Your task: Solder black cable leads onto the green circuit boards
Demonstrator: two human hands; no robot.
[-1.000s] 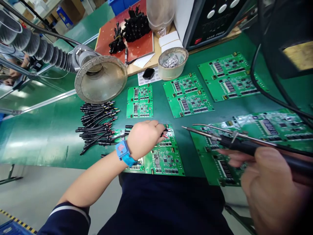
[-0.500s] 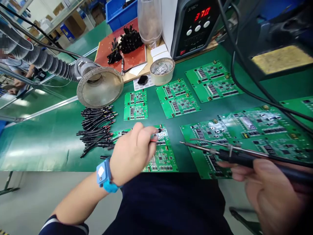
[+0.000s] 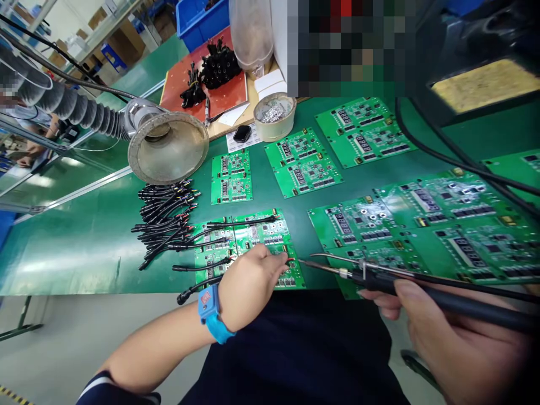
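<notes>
My left hand, wearing a blue wrist strap, is closed in a pinch over the near end of a green circuit board. A black cable runs under it, and a red wire end shows past the fingertips. In my right hand is a black soldering iron with a thin metal feed tube alongside. Its tip lies just right of the red wire end; contact is too fine to tell. Other black cables lie across the same board.
A pile of black cables lies left, beneath a fume extractor hood. More circuit boards cover the right and back. A tape roll holding shiny scraps and a yellow sponge stand behind. Black cords cross the right side.
My left hand has moved right and nearer to me, uncovering cables on the board. The soldering iron has come left and lower, its tip now close to the left fingertips.
</notes>
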